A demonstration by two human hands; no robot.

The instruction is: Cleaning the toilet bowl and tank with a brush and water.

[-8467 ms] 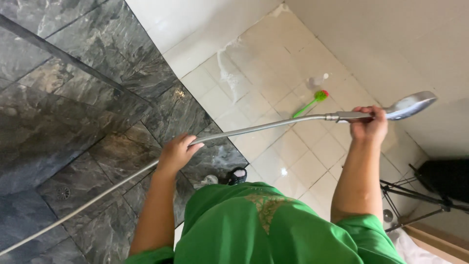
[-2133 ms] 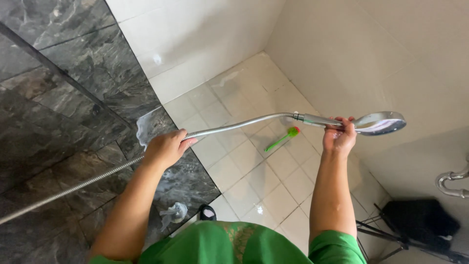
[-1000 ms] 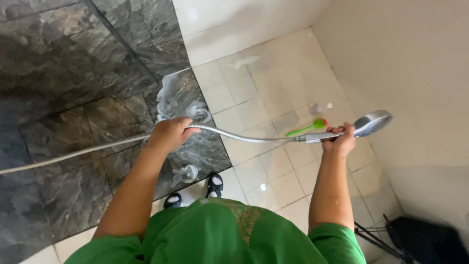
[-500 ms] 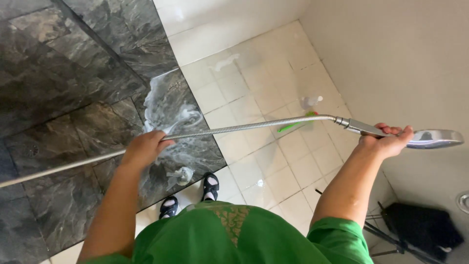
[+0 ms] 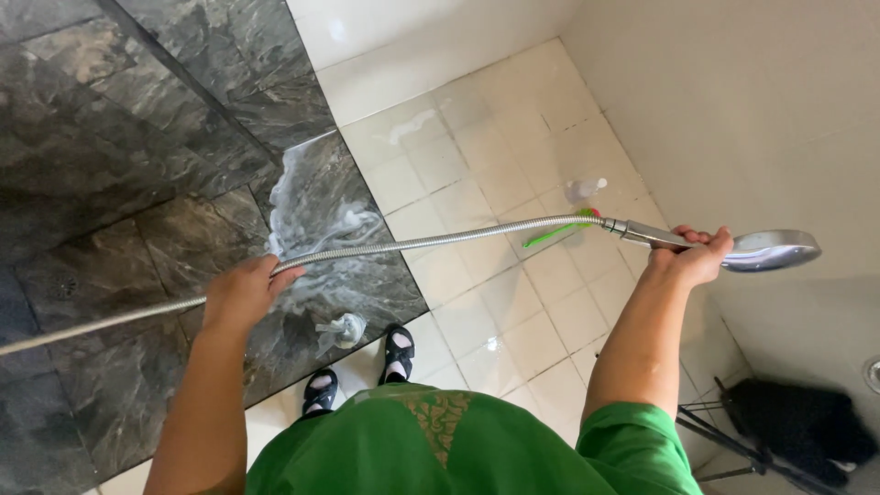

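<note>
My right hand (image 5: 694, 259) grips the handle of a chrome shower head (image 5: 768, 250), held out to the right near the pale wall. A metal hose (image 5: 440, 241) runs from it leftward across the view. My left hand (image 5: 240, 291) holds that hose over the dark stone floor. White foam (image 5: 307, 220) lies on the dark tiles under the hose. A green brush (image 5: 559, 231) and a small clear bottle (image 5: 582, 190) lie on the white tiles beyond the hose.
Dark stone tiles (image 5: 137, 165) cover the left floor, white tiles (image 5: 495, 165) the right. A small clear object (image 5: 341, 330) lies by my sandalled feet (image 5: 359, 368). A black bag on a tripod (image 5: 793, 423) stands at lower right. A floor drain (image 5: 62, 286) is at left.
Over the frames I swung the shower head about, then out to the right and further from me. The left hand stayed on the hose. Foam spread on the dark tiles.
</note>
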